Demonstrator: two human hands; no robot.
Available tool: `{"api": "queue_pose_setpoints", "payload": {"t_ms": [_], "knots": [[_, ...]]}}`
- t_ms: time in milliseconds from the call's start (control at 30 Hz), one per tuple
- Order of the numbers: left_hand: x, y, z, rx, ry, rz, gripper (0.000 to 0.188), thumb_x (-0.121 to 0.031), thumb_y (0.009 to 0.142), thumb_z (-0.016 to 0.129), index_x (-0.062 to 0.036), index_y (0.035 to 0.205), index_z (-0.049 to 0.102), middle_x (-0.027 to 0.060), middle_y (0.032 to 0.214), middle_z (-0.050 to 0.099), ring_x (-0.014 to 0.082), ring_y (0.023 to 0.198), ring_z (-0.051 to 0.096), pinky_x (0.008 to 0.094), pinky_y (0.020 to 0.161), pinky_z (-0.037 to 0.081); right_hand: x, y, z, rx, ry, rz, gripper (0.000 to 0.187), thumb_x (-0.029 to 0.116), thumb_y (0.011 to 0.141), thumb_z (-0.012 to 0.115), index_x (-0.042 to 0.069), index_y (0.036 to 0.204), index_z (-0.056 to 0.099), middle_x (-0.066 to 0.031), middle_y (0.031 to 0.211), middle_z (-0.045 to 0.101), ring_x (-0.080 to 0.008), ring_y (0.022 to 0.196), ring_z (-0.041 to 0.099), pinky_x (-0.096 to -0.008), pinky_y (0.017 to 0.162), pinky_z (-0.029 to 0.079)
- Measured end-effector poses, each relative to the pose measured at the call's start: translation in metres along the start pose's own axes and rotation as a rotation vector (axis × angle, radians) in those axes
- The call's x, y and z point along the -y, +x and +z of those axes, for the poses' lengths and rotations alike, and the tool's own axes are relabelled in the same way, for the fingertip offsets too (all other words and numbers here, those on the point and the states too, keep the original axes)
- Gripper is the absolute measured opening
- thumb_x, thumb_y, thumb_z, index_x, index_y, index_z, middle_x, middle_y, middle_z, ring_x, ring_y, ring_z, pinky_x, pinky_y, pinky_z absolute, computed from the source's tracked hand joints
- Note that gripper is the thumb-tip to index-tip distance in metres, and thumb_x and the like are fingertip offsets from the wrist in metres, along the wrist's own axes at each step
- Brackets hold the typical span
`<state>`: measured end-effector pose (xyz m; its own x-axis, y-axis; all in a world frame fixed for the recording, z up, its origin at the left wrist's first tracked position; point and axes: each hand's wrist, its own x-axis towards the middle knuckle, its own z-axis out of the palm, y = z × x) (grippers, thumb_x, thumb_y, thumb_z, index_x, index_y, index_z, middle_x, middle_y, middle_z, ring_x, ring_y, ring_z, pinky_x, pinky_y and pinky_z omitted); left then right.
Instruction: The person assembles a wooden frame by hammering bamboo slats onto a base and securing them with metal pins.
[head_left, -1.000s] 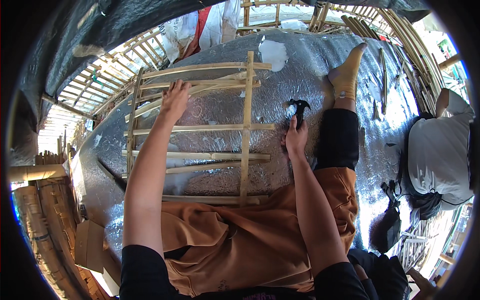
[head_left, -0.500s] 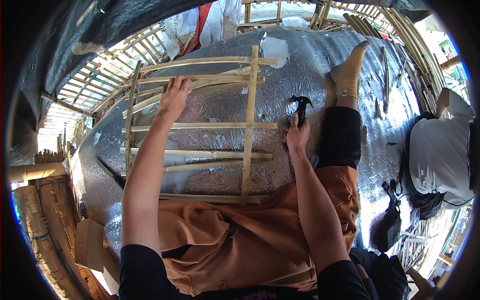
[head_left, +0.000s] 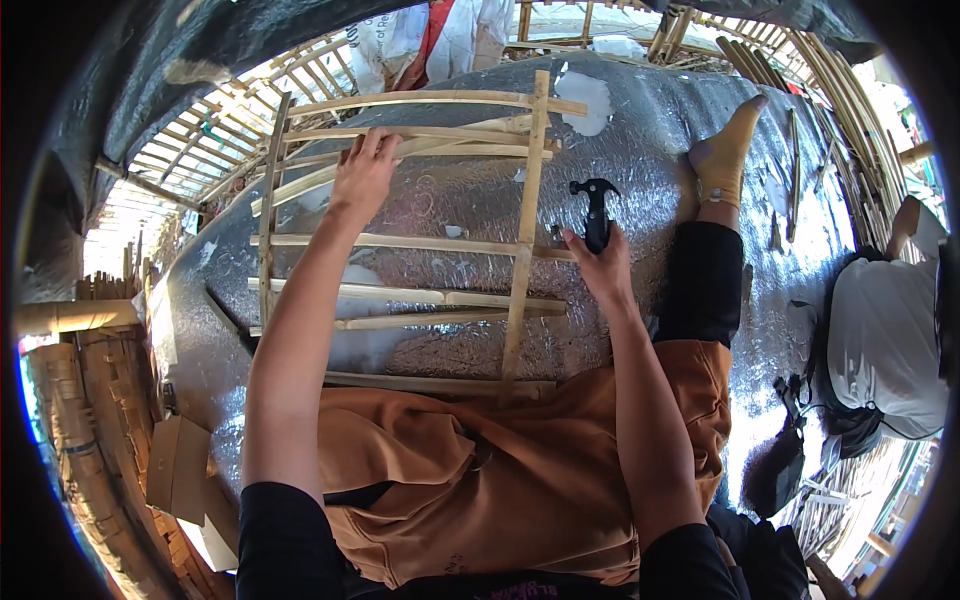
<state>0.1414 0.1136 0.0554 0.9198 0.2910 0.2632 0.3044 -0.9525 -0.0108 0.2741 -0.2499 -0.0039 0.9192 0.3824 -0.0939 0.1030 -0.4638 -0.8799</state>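
A ladder-like frame of split bamboo slats (head_left: 526, 215) lies in front of me, with several crosspieces running between two uprights. At its upper left, my left hand (head_left: 365, 175) has its fingers curled over a bamboo slat (head_left: 455, 133), close to slats that lie at a slant. My right hand (head_left: 604, 262) grips a small black hammer (head_left: 597, 205) by its handle, just right of the frame's right upright. The hammer's head points away from me, its face to the left and its claw to the right. My right palm hides the handle's lower end.
Silvery foil sheeting (head_left: 640, 150) lies under the frame. My outstretched leg with a yellow sock (head_left: 725, 150) is to the right. Farther right, a person in a white shirt (head_left: 880, 330) sits by a black bag (head_left: 778, 470). A cardboard box (head_left: 180, 465) stands at lower left.
My right hand has brought the hammer closer to the frame's right upright and turned its head more squarely sideways. My left hand stays at the upper slats. The whole view has shifted slightly.
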Motion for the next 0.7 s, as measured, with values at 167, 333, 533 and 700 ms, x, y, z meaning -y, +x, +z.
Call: {"api": "queue_pose_setpoints", "payload": {"t_ms": [167,333,533,700], "knots": [[0.003,-0.001,0.0,-0.069,-0.002,0.042,0.032,-0.019,0.094,0.065,-0.012,0.124,0.057,0.0056,0.125,0.052,0.0306,0.116,0.057,0.0491,0.094,0.049,0.015,-0.006,-0.005,0.101,0.1,0.157,0.047,0.037,0.08,0.086,0.002,0.086,0.055,-0.0055,0.07,0.062,-0.0141,0.059,0.058,-0.0328,0.053,0.046],[-0.001,-0.001,-0.001,-0.044,-0.012,0.025,0.031,-0.019,0.095,0.064,-0.0117,0.125,0.057,0.0052,0.125,0.051,0.03,0.116,0.056,0.0487,0.095,0.048,-0.006,-0.004,-0.001,0.114,0.038,0.061,0.044,0.034,0.081,0.087,0.005,0.086,0.053,-0.0042,0.07,0.059,-0.0114,0.057,0.054,-0.0317,0.051,0.045],[-0.005,-0.003,0.002,-0.004,-0.042,0.009,0.032,-0.018,0.096,0.063,-0.0116,0.126,0.057,0.0054,0.124,0.051,0.0295,0.117,0.055,0.0497,0.097,0.046,0.008,-0.008,0.0,0.083,0.266,0.133,0.045,0.033,0.08,0.087,0.005,0.091,0.054,-0.0034,0.072,0.06,-0.0116,0.056,0.054,-0.0321,0.051,0.047],[-0.008,-0.002,-0.002,0.002,-0.06,0.037,0.033,-0.018,0.096,0.063,-0.0117,0.128,0.057,0.0053,0.124,0.051,0.0286,0.119,0.055,0.0507,0.097,0.046,0.018,-0.006,-0.007,0.054,0.032,0.138,0.044,0.032,0.083,0.085,0.003,0.092,0.054,-0.0042,0.068,0.064,-0.0147,0.056,0.059,-0.034,0.054,0.05]]}}
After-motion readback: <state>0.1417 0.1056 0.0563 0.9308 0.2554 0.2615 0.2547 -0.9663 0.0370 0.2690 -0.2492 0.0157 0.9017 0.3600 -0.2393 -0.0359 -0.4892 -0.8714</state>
